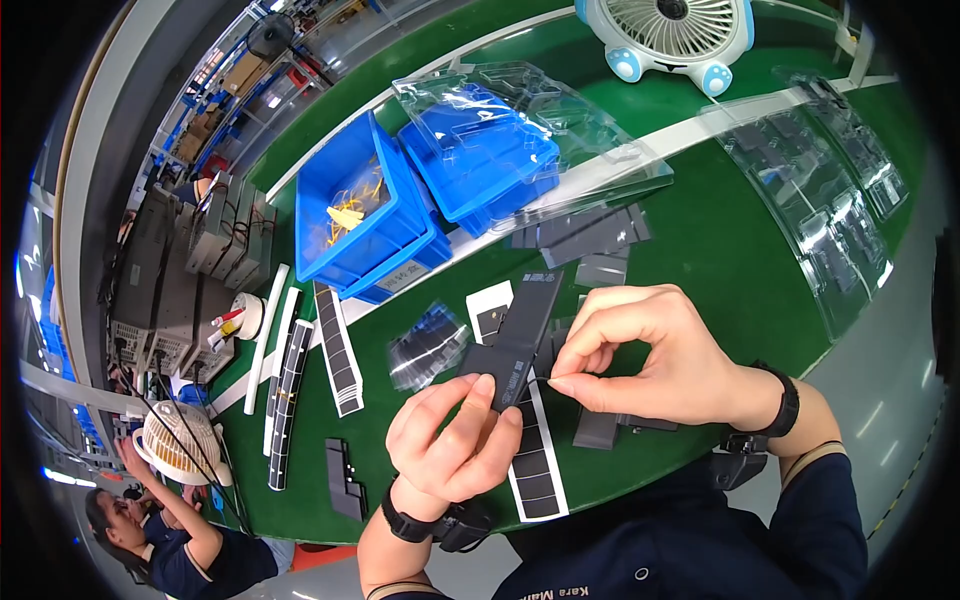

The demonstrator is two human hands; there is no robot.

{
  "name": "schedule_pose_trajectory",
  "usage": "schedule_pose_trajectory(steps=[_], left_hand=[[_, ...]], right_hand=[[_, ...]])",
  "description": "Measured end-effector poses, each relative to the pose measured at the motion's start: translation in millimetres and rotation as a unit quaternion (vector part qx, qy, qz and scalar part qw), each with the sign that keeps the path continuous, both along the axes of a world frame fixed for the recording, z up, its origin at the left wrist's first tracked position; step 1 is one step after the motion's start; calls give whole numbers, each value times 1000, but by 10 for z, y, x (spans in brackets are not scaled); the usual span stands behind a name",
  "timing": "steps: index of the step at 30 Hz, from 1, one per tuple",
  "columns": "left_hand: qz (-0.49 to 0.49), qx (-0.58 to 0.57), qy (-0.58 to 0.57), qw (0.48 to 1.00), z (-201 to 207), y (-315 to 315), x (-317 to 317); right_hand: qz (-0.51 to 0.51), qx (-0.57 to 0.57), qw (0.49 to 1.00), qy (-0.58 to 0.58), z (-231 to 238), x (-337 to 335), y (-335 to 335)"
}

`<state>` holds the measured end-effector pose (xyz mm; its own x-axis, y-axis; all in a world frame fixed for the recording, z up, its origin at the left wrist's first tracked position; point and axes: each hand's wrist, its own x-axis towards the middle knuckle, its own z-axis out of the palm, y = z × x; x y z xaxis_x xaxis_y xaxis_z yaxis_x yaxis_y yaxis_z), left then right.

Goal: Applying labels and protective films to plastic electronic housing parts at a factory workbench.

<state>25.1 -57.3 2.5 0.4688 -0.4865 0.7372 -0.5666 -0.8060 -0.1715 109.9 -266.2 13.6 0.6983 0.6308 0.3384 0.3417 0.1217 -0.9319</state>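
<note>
A flat black battery pack (pixel 515 335), stepped in outline with small pale print, is tilted above the green table. My left hand (pixel 450 440) grips its near end between thumb and fingers. At the pack's right edge, my right hand (pixel 650 360) is closed in a pinch; a thin dark strip (pixel 541 379) runs from the pack to the fingertips. Whether the strip is a lead or tape I cannot tell. Below the pack lies a white sheet with black rectangular pieces (pixel 538 475). Other dark flat packs (pixel 597 428) lie partly hidden under my right hand.
Blue bins (pixel 420 255) stand at the back, one with yellow bits, beside clear plastic trays (pixel 600 150). More trays (pixel 815 200) lie right. Rolled black-patterned sheets (pixel 288 405) and a single pack (pixel 345 480) lie left. A fan (pixel 675 40) stands behind; a co-worker (pixel 180 540) sits left.
</note>
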Motion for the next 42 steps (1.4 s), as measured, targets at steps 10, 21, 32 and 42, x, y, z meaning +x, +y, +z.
schedule_pose_trajectory(steps=[10, 21, 32, 42], left_hand=[[-15, -11, 4, 1000, -13, -15, 12], [-17, -17, 1, 1000, -26, -17, 33], [-33, -16, 6, 999, -11, -52, 24], [-29, -17, 5, 999, -13, -46, 20]], right_hand=[[-24, 2, 999, -24, 68, 8, -10], [-3, 8, 1000, -23, -4, 23, -10], [-20, -12, 998, -59, -33, 22, 18], [-25, -8, 998, -65, -44, 14, 35]])
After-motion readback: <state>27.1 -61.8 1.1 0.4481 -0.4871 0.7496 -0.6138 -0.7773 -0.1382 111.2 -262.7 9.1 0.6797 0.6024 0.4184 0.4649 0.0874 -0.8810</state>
